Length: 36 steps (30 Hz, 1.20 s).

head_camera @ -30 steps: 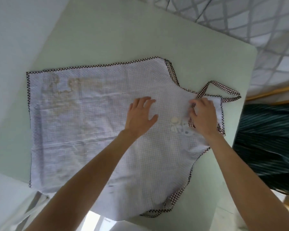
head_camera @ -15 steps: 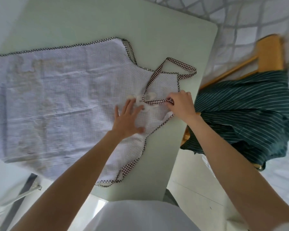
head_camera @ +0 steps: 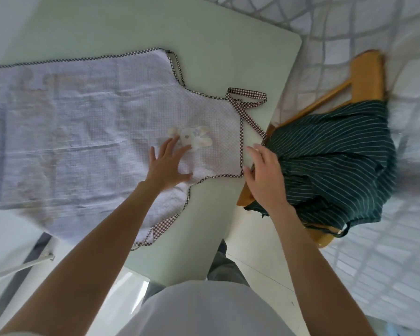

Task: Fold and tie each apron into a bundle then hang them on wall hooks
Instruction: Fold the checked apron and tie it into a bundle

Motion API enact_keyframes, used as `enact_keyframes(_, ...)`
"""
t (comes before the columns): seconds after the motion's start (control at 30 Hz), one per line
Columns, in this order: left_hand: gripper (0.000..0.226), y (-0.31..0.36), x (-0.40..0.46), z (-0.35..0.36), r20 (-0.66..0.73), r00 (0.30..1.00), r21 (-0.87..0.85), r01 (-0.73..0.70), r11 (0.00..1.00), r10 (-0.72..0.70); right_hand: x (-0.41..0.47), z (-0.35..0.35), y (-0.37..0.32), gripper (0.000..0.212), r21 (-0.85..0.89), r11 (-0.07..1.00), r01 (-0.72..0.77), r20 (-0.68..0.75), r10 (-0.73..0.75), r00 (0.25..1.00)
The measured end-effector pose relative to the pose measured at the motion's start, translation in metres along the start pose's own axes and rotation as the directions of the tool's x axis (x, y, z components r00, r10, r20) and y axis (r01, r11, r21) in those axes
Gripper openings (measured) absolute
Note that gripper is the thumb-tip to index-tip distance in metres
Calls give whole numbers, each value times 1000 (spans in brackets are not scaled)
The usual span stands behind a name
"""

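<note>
Checked apron [head_camera: 87, 132]: lying flat on the table [head_camera: 204, 44], bib pointing right. My left hand [head_camera: 166, 166] is pressing it with spread fingers beside the rabbit patch [head_camera: 192, 138]. My right hand [head_camera: 264, 175] is hovering open, holding nothing, just right of the bib edge.

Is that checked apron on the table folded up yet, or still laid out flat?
Spread flat. The checked apron lies open on the table, bib and skirt showing in full outline, with the left hand resting flat on it.

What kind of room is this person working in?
Probably a bedroom or other home room: a quilted bedcover lies behind the pale table, and a wooden chair draped with striped fabric stands beside it.
</note>
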<state>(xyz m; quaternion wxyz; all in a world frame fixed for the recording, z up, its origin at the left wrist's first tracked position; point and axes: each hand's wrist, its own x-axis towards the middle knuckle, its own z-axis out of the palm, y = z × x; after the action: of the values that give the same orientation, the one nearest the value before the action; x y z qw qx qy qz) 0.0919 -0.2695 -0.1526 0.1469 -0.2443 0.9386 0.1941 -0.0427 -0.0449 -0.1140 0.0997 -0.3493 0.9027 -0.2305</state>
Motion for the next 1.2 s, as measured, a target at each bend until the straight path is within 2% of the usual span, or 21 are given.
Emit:
enact_keyframes(0.07,70,0,-18,4,-88,996,-72,-9,997,3,9,19,-11,46,-4,962,274,233,-266,936)
enact_keyframes(0.13,60,-6,-45,10,-159,987,-144,-3,990,-20,11,40,-6,48,-37,919,393,437,-339,833)
enact_keyframes(0.17,56,-9,-60,14,-179,983,-162,5,987,-35,10,45,1,48,-76,921,383,467,-306,830)
enact_keyframes(0.2,55,-13,-77,18,-184,981,-177,33,984,-66,7,49,10,47,-110,935,337,449,-256,856)
enact_keyframes(0.3,48,-31,-131,32,-152,962,-254,182,950,-225,-5,51,17,40,-147,971,186,271,-142,952)
enact_keyframes(0.37,48,-49,-165,41,-134,951,-285,232,930,-279,-14,55,-4,36,-129,973,192,195,-165,967)
enact_keyframes(0.43,42,-68,-191,47,-122,945,-308,253,917,-302,-25,62,-42,35,-77,941,331,205,-309,929)
enact_keyframes(0.5,38,-85,-211,51,-139,940,-306,260,916,-313,-42,76,-85,26,27,866,499,282,-485,828)
enact_keyframes(0.53,36,-93,-221,51,-149,936,-300,264,917,-319,-52,87,-105,29,54,832,553,335,-537,775)
enact_keyframes(0.6,33,-104,-234,52,-140,939,-286,265,921,-314,-72,105,-135,43,7,817,576,458,-515,725)
enact_keyframes(0.63,33,-108,-238,53,-124,946,-273,259,927,-300,-79,113,-143,46,-40,827,561,502,-468,727)
enact_keyframes(0.73,41,-117,-249,58,-56,967,-258,228,939,-250,-92,121,-148,30,-132,853,505,539,-365,759)
enact_keyframes(0.83,52,-118,-250,61,-43,978,-235,190,953,-206,-92,108,-141,21,28,925,379,504,-341,794)
enact_keyframes(0.97,63,-115,-241,56,-73,983,-179,156,971,-171,-85,74,-151,14,252,925,284,388,-366,846)
enact_keyframes(1.03,59,-117,-235,52,-120,976,-175,157,972,-180,-81,53,-161,11,334,924,189,384,-316,867)
enact_keyframes(1.1,45,-124,-229,48,-162,971,-191,145,971,-177,-79,39,-165,8,421,906,54,358,-221,907)
enact_keyframes(1.17,28,-132,-225,44,-173,970,-202,136,970,-172,-78,38,-159,6,448,893,-48,255,-76,964)
enact_keyframes(1.2,24,-137,-224,41,-181,971,-204,121,972,-158,-78,41,-153,7,422,898,-125,199,43,979)
